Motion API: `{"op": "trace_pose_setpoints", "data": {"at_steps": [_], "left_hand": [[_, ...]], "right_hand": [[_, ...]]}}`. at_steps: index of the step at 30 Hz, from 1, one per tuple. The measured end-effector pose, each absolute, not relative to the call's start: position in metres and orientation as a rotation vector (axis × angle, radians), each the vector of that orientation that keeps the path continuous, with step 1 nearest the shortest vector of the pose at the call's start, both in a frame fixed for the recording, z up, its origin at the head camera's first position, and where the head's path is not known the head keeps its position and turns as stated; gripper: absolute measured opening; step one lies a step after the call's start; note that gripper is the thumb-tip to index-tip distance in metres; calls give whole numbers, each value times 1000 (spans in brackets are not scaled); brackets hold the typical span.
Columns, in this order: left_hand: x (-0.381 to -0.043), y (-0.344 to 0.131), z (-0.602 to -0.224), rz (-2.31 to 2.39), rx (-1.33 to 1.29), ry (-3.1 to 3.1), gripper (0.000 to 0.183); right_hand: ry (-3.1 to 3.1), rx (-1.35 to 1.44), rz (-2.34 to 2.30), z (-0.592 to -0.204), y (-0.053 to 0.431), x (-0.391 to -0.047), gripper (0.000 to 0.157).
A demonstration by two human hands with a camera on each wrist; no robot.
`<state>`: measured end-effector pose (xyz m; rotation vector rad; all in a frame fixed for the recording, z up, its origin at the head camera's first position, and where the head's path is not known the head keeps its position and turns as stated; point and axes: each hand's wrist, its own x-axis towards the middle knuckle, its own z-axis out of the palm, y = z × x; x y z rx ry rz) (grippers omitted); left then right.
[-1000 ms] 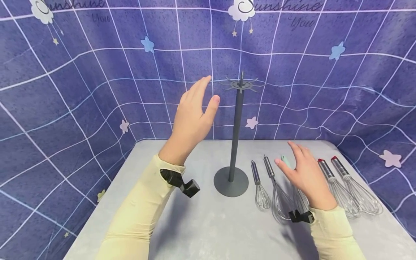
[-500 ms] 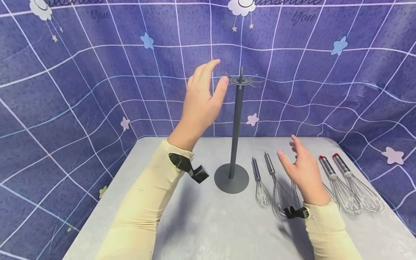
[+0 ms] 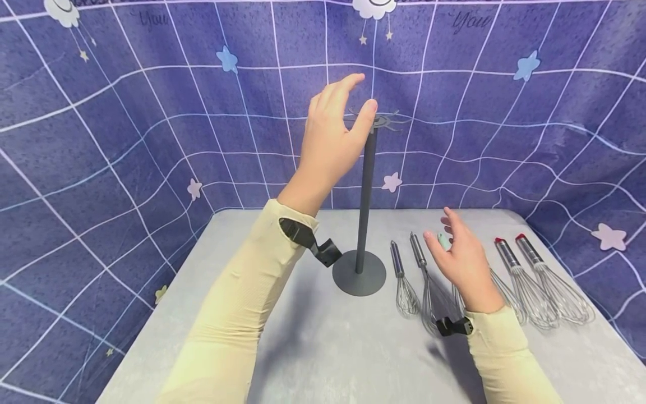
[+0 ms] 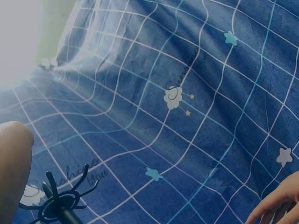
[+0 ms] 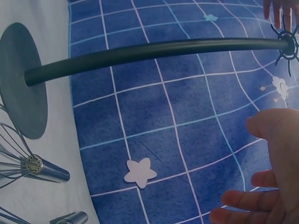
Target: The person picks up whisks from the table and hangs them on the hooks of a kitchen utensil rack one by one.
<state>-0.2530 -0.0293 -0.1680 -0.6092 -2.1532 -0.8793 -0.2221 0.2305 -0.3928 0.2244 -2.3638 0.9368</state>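
Note:
A dark grey stand [image 3: 365,196] rises from a round base, with a ring of hooks [image 4: 58,205] at its top. My left hand [image 3: 329,140] is raised beside that top with fingers spread; its thumb overlaps the hooks in the head view, and nothing is in its grasp. Relaxed and holding nothing, my right hand [image 3: 463,264] hovers over a whisk with a mint-green handle [image 3: 444,241], hiding part of it. Left of that whisk lie a small whisk [image 3: 405,294] and a steel-handled whisk [image 3: 419,252].
Two larger whisks with red-tipped handles, one nearer [image 3: 525,294] and one farther right [image 3: 560,286], lie at the right of the grey table [image 3: 333,348]. A blue-purple gridded cloth [image 3: 242,146] with stars and clouds hangs around the back and sides.
My left hand has moved up and right, to the top of the stand. The right hand has shifted slightly left above the whisks. The stand and whisks stay put.

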Motion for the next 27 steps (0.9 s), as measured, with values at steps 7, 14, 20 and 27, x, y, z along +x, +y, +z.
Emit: {"op": "trace_pose_setpoints", "data": {"at_steps": [7,14,20,27], "left_hand": [[-267,-23,-169,-1000,-618,-2191,44],[-277,-19,-173,-1032,-692,-2209,42],[-278,-16,-171,-1106,-728,-2216,37],[-280,-16,-173,-1109,-706,-2222,36]], "right_hand": [[-2313,209,1015,-397,227,-225,68],[-2246,190,1219,-399,218,-227,81],[-2213,182,1334,-403,211,-228,89],[-2175,193,1359,-410,207,-230,88]]}}
